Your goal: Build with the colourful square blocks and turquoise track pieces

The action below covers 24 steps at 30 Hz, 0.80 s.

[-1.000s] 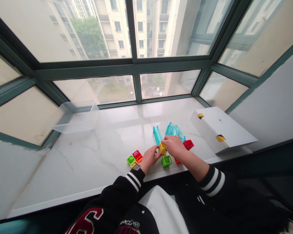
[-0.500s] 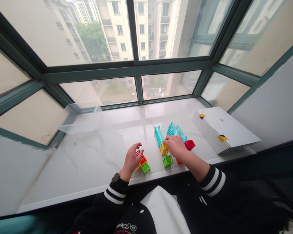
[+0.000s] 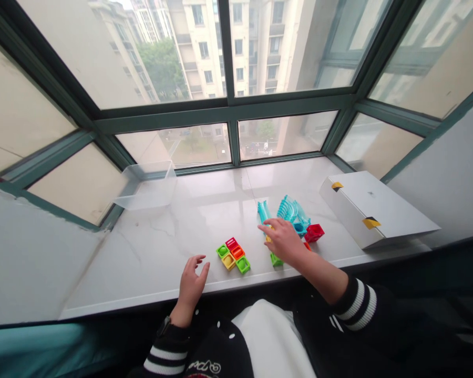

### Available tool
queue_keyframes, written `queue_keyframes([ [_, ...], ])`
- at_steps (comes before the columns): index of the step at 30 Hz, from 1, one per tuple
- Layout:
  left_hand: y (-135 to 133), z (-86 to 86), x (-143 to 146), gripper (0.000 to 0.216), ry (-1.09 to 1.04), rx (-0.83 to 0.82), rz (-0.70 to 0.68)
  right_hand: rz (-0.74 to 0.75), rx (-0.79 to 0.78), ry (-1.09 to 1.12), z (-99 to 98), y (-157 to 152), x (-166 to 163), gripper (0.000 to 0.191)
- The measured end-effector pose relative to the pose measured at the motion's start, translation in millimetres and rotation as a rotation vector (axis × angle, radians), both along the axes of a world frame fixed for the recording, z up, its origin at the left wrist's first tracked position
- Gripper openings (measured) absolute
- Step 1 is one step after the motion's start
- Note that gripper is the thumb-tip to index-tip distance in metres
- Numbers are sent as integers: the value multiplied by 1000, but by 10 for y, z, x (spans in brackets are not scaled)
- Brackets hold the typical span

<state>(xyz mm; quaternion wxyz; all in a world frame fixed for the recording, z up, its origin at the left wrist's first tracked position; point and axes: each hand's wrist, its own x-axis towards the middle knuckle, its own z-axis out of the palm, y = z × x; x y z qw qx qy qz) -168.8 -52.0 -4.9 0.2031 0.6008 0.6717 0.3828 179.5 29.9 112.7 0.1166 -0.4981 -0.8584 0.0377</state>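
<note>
My left hand (image 3: 193, 278) hovers at the sill's front edge, its fingers curved and apart, holding nothing. To its right lies a flat cluster of joined toy blocks (image 3: 228, 261) in green, yellow, red and orange. My right hand (image 3: 284, 240) is over a yellow block (image 3: 268, 239), mostly hidden beneath it; its fingers are spread, and I cannot tell whether they touch the block. A green block (image 3: 276, 260) shows just below that hand. Beyond it are a straight teal track piece (image 3: 264, 211) and a curved teal track piece (image 3: 287, 208). A blue block (image 3: 299, 229) and a red block (image 3: 314, 232) lie right of the hand.
A white box (image 3: 382, 207) with yellow-and-black tabs stands at the right of the marble sill (image 3: 205, 210). At the back left rests a clear plastic bin (image 3: 153, 191). Green window frames (image 3: 236, 126) enclose the sill.
My left hand has moved left, off the joined blocks, uncovering them, including a green one at their left. My right hand's fingers have spread over the yellow block. The view has shifted slightly.
</note>
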Motion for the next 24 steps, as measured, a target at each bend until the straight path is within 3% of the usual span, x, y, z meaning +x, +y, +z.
queue_keyframes([
  [3, 57, -61, 130, 35, 6, 20, -88, 155, -33, 131, -183, -186, -222, 47],
  [6, 141, -134, 281, 40, 31, 21, -156, 174, -115, 156, -419, -337, -429, 51],
  [11, 271, -231, 507, 38, 130, 29, -213, 129, -249, 151, -715, -465, -635, 62],
  [17, 415, -389, 693, 35, 238, 63, -232, -129, -326, 93, -983, -523, -818, 47],
  [24, 438, -502, 798, 22, 215, 67, -198, -169, -406, 134, -1083, -514, -880, 47],
])
